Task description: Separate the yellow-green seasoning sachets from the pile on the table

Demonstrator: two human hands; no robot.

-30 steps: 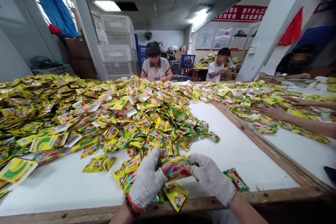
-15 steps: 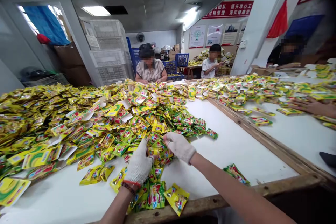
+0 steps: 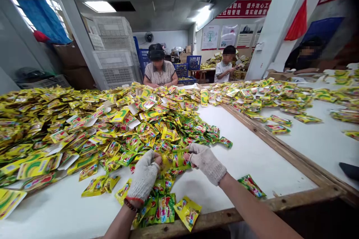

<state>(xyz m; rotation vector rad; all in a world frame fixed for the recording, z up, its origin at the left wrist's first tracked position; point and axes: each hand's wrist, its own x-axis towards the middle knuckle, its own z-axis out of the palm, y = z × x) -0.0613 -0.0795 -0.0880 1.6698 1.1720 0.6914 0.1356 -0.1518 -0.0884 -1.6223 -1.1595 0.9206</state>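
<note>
Both my hands wear white knit gloves with the fingertips cut off. My left hand (image 3: pixel 143 177) is closed on a small yellow and green sachet (image 3: pixel 166 161) at the near edge of a big pile of sachets (image 3: pixel 92 123). My right hand (image 3: pixel 206 162) pinches another sachet (image 3: pixel 179 160) right beside it, fingers closed. A short stack of sachets (image 3: pixel 162 205) lies under my left wrist. One loose sachet (image 3: pixel 187 212) sits at the table's front edge, another (image 3: pixel 251 186) to the right of my right forearm.
The white table top (image 3: pixel 252 157) has a wooden rim (image 3: pixel 283 199). A wooden rail (image 3: pixel 269 138) divides it from a second white table with more sachets (image 3: pixel 266 99). Three people sit at the far side. White crates (image 3: pixel 113 50) stand stacked behind.
A second ago my hands held sachets close to my body. They reached out into the pile and have now drawn back slightly, each gripping a sachet. A co-worker's arm at right has left the view.
</note>
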